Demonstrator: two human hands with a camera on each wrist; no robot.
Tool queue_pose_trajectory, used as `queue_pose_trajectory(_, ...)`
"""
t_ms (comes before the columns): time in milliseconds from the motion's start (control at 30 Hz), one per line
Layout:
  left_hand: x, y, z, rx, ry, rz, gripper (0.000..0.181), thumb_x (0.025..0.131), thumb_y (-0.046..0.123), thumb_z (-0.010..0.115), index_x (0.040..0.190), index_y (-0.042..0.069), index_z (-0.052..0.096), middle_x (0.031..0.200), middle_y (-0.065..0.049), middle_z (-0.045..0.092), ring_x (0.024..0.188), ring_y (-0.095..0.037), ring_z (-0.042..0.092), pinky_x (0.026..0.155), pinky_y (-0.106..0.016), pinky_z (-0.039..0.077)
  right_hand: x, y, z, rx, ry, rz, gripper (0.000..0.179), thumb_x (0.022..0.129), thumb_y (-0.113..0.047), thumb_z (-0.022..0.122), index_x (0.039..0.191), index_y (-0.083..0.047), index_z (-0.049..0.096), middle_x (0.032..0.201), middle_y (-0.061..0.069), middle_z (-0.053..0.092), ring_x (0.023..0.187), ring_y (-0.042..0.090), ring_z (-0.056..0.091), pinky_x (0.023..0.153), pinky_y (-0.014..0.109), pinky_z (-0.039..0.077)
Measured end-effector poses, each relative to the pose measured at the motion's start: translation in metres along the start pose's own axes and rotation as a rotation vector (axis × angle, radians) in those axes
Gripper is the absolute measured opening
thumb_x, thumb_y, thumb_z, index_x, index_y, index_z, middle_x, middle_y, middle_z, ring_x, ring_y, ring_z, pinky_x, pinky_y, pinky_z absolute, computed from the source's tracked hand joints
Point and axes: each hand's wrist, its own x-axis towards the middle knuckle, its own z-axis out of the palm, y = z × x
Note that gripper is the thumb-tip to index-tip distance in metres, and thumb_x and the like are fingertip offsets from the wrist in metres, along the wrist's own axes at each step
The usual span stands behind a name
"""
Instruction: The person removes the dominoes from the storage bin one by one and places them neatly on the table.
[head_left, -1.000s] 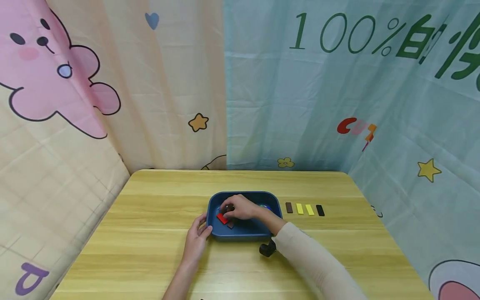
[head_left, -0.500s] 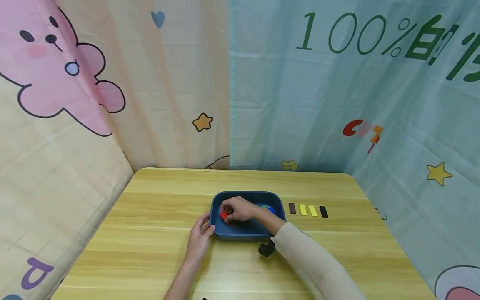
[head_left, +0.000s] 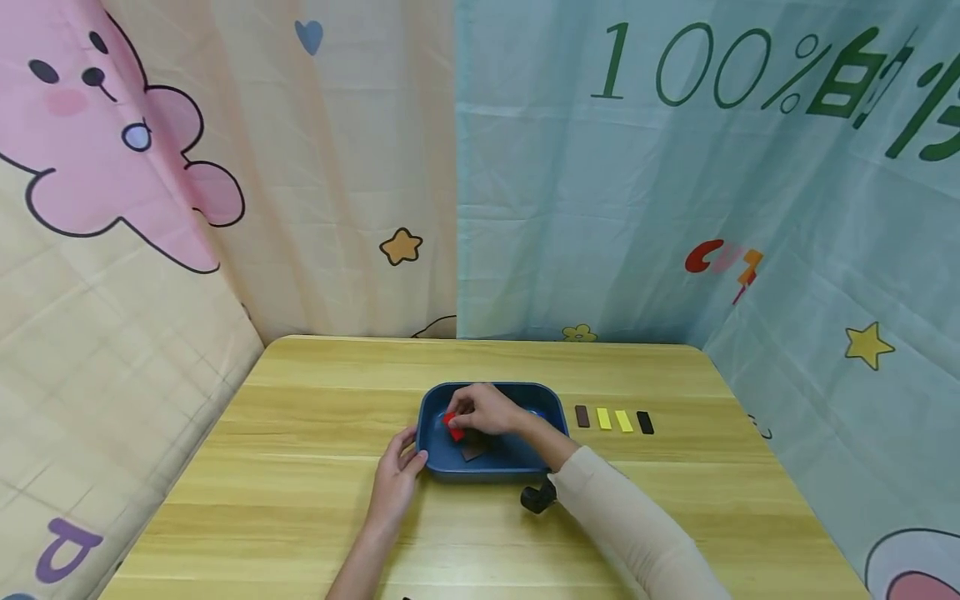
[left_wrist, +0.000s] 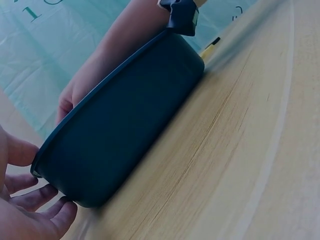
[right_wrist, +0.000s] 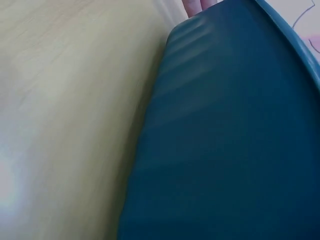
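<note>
shifted slightly rightward inside the blue tray point(head_left: 513, 458), the red block point(head_left: 455, 431) is pinched by the right hand point(head_left: 486, 410) while the left hand point(head_left: 397, 471) grips the tray's end, and a weak pinch might let it slip onto the brown piece point(head_left: 472, 452) nearby.

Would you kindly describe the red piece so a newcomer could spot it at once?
On the wooden table sits a dark blue tray. In its left half, the right hand pinches a small red piece. Its bright colour sets it apart from the brown piece nearer the tray's front.
</note>
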Motion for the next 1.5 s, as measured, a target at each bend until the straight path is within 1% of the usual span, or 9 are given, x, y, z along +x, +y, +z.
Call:
queue_pose_trajectory(167,0.000,0.001,0.001,-0.001,0.001,0.009,0.047,0.106,0.002,0.052,0.151,-0.007,0.043,0.148,-0.028,0.045,0.135,-0.047,0.049,0.108,-0.046,0.046,-0.012,0.003,-0.007,-0.002,0.027,0.001,0.005,0.096,-0.009,0.074,0.096,-0.013,0.078,0.091,-0.007,0.072,0.079,0.007,0.066,0.074,0.026,0.057)
queue_pose_trajectory(333,0.000,0.001,0.001,0.005,0.016,0.004,0.046,0.106,0.001,0.052,0.150,-0.007,0.044,0.148,-0.028,0.046,0.135,-0.047,0.048,0.108,-0.045,0.046,-0.024,0.006,-0.016,0.009,0.057,0.045,0.004,0.098,-0.010,0.073,0.100,-0.010,0.076,0.090,-0.006,0.071,0.079,0.009,0.065,0.073,0.027,0.057)
queue_pose_trajectory(500,0.000,-0.001,0.002,0.008,0.013,-0.008,0.046,0.106,0.000,0.052,0.151,-0.006,0.044,0.148,-0.027,0.046,0.136,-0.045,0.048,0.109,-0.045,0.046,-0.037,0.010,-0.026,0.018,0.094,0.067,0.006,0.098,-0.011,0.072,0.103,-0.009,0.075,0.090,-0.006,0.072,0.079,0.009,0.065,0.073,0.029,0.056)
queue_pose_trajectory(733,0.000,-0.001,0.001,-0.007,0.012,0.001,0.046,0.106,-0.001,0.051,0.151,-0.006,0.042,0.150,-0.028,0.044,0.136,-0.046,0.047,0.107,-0.038,0.048,-0.055,0.016,-0.037,0.040,0.149,0.095,0.008,0.100,-0.016,0.071,0.105,-0.010,0.076,0.091,-0.007,0.071,0.080,0.012,0.064,0.071,0.030,0.055)
queue_pose_trajectory(833,-0.001,-0.001,0.001,-0.011,0.011,-0.002,0.047,0.106,-0.002,0.050,0.151,-0.006,0.042,0.151,-0.028,0.043,0.137,-0.046,0.047,0.107,-0.036,0.048,-0.063,0.018,-0.042,0.048,0.172,0.104,0.010,0.100,-0.017,0.071,0.106,-0.010,0.075,0.092,-0.005,0.070,0.080,0.013,0.064,0.072,0.030,0.056)
queue_pose_trajectory(1067,-0.001,0.001,0.000,-0.005,-0.001,-0.004,0.047,0.106,-0.001,0.050,0.152,-0.005,0.042,0.151,-0.027,0.043,0.138,-0.046,0.046,0.108,-0.038,0.047,-0.081,0.023,-0.057,0.106,0.261,0.107,0.011,0.101,-0.014,0.070,0.106,-0.006,0.075,0.094,-0.001,0.072,0.082,0.017,0.067,0.076,0.032,0.058)
queue_pose_trajectory(1300,-0.001,0.000,-0.003,-0.011,-0.002,-0.008,0.047,0.106,-0.001,0.050,0.152,-0.005,0.042,0.151,-0.026,0.043,0.137,-0.044,0.046,0.104,-0.030,0.049,-0.105,0.026,-0.068,0.182,0.332,0.157,0.014,0.101,-0.014,0.070,0.111,-0.005,0.074,0.098,0.002,0.072,0.086,0.020,0.068,0.077,0.032,0.059)
queue_pose_trajectory(1367,-0.002,0.000,-0.003,-0.012,-0.007,-0.008,0.047,0.106,-0.001,0.050,0.152,-0.005,0.042,0.151,-0.026,0.043,0.137,-0.045,0.046,0.104,-0.031,0.049,-0.113,0.027,-0.071,0.187,0.352,0.169,0.014,0.101,-0.013,0.069,0.111,-0.004,0.074,0.098,0.004,0.073,0.086,0.021,0.069,0.078,0.036,0.059)
queue_pose_trajectory(1500,-0.004,0.001,-0.005,-0.012,-0.010,-0.007,0.047,0.106,-0.001,0.050,0.152,-0.006,0.041,0.151,-0.027,0.042,0.137,-0.045,0.046,0.106,-0.034,0.048,-0.128,0.028,-0.079,0.232,0.394,0.210,0.016,0.101,-0.011,0.068,0.113,-0.002,0.073,0.101,0.008,0.073,0.088,0.024,0.070,0.085,0.051,0.059)
